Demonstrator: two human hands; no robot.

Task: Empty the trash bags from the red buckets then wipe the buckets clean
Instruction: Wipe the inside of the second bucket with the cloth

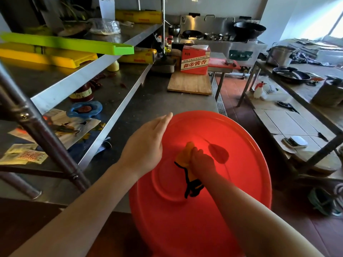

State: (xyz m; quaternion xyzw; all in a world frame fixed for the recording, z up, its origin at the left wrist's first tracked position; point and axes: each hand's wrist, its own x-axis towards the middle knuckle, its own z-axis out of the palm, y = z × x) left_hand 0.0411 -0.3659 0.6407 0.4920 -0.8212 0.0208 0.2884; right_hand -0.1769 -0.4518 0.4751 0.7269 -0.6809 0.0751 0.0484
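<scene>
Far left, at nine o'clock: steel shelves (96, 71) with yellow and green trays, a jar, some papers. Nothing for the job there.

Next, the left hand (146, 143). Flat, fingers straight, resting on the bucket (241, 164) rim at about ten o'clock. Looks like holding it steady.

In the middle, the big red bucket, tipped toward the camera and leaning on the counter (148, 101) edge. Inside showing, no bag in it as far as can be seen.

Just right of middle, the right hand (202, 162). Curled tight round a yellow cloth (187, 164) with a black edge, down on the bucket bottom.

Step now, at a guess: wiping. Bag part seems done for this bucket.

Next move, likely: push the cloth round the bottom in circles, then up the wall toward twelve and three o'clock. Needs the left hand pressing firm so the bucket stays put.

Far right, at three o'clock: a table (297, 115) with pans and pots.

Hard to tell: the dark leaf-shaped patch just right of the cloth, a stain or a shadow. Bottom of the bucket cut off at six o'clock. Outside wall hidden. No other red bucket in sight.
</scene>
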